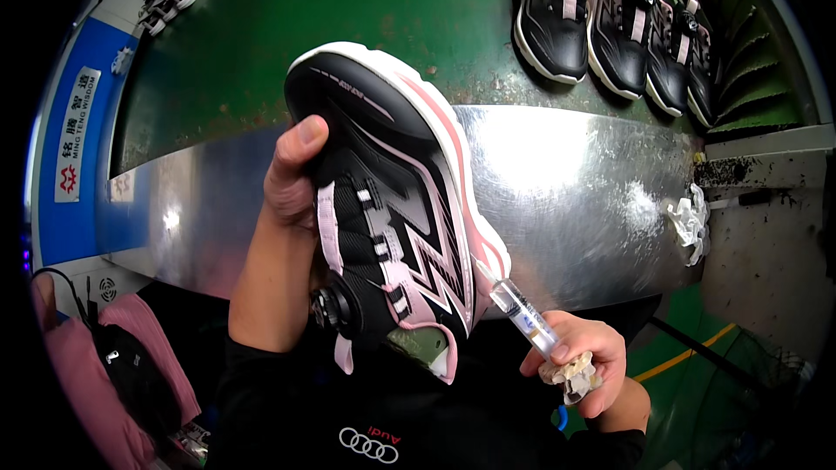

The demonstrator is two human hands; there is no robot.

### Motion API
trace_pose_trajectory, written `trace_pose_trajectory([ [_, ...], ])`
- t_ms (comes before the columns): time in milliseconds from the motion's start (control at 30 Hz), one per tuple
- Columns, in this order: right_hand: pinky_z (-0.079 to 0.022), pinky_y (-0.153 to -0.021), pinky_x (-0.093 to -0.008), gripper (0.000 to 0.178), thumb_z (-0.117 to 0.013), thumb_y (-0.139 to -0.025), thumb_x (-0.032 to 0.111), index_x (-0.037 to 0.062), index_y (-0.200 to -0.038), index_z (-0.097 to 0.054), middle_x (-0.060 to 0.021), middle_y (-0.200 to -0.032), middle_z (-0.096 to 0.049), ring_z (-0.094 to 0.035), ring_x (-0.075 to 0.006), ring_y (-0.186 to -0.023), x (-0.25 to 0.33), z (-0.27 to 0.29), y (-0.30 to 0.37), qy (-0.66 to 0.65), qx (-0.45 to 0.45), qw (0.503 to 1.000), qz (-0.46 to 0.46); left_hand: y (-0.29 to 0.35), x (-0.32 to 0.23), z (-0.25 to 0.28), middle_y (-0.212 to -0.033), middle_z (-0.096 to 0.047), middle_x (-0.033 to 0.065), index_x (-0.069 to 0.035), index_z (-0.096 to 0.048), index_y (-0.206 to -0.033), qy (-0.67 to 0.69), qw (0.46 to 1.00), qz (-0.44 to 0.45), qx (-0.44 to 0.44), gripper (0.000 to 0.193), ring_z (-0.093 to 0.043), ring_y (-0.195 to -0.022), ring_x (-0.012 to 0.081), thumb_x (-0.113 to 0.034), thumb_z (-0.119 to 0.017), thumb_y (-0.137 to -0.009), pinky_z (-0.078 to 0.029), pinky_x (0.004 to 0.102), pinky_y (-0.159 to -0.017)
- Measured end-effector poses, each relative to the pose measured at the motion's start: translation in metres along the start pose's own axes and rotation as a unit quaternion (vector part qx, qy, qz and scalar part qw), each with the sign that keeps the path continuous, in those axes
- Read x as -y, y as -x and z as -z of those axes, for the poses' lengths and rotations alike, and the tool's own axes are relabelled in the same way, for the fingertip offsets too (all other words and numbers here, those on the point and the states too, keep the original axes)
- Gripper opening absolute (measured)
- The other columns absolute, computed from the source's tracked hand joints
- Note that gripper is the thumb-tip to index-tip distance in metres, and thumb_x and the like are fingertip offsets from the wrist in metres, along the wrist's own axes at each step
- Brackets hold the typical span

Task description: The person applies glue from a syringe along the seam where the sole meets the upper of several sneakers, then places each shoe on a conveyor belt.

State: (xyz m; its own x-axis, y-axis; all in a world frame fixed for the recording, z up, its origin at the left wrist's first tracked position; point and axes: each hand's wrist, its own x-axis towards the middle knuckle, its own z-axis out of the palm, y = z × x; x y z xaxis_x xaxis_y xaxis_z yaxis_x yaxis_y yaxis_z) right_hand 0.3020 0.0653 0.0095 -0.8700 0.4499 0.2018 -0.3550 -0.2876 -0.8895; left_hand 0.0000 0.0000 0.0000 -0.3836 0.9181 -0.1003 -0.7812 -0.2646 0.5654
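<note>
Left fingers (300, 141) are clamping the shoe (366, 139); right fingers (576, 338) are gripping the syringe (525, 318), aiming toward eleven o'clock and risking scraping the sole (475, 219) by slipping.

From my end, the left hand's (292, 174) fingers are lost behind the shoe (392, 139); I get mostly the thumb. I can't tell whether the tip of the syringe (525, 317) touches the sole. Its rear end is hidden by the right hand (601, 344) and a crumpled wad (572, 377), whose material I can't make out. The top edge cuts off the far shoes (557, 30), and the dark rim swallows part of the pink cloth (77, 374).
</note>
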Motion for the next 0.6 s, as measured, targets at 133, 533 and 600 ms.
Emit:
trace_pose_trajectory([
  [133,-0.038,-0.062,-0.0313,0.059,-0.074,-0.074,0.044,-0.0027,-0.107,-0.059,-0.0135,-0.082,-0.067,-0.063,-0.0225,-0.071,-0.001,-0.002,0.01,0.004,0.004,1.0,0.006,-0.002,0.0,0.003,-0.108,-0.063,0.0183,0.004,-0.054,-0.116,0.012,0.999,0.017,-0.037,0.049,-0.064,-0.094,0.0275,-0.027,-0.063,-0.08,-0.054,0.0387,-0.084],
  [533,-0.038,-0.06,-0.0317,0.056,-0.074,-0.074,0.04,-0.0036,-0.105,-0.06,-0.015,-0.084,-0.067,-0.063,-0.0234,-0.071,-0.01,0.003,0.031,0.01,0.008,1.0,0.029,-0.008,0.005,0.006,-0.108,-0.063,0.0155,0.001,-0.057,-0.114,0.069,0.996,0.034,-0.048,0.042,-0.063,-0.096,0.0268,-0.027,-0.059,-0.083,-0.052,0.0395,-0.086],
  [600,-0.038,-0.06,-0.0317,0.056,-0.074,-0.074,0.04,-0.0037,-0.105,-0.06,-0.015,-0.085,-0.067,-0.063,-0.0236,-0.071,-0.013,0.005,0.035,0.009,0.006,0.999,0.032,-0.013,0.0,0.013,-0.108,-0.064,0.0148,0.0,-0.058,-0.113,0.039,0.997,0.053,-0.043,0.041,-0.063,-0.096,0.0263,-0.028,-0.058,-0.084,-0.051,0.0393,-0.086],
])
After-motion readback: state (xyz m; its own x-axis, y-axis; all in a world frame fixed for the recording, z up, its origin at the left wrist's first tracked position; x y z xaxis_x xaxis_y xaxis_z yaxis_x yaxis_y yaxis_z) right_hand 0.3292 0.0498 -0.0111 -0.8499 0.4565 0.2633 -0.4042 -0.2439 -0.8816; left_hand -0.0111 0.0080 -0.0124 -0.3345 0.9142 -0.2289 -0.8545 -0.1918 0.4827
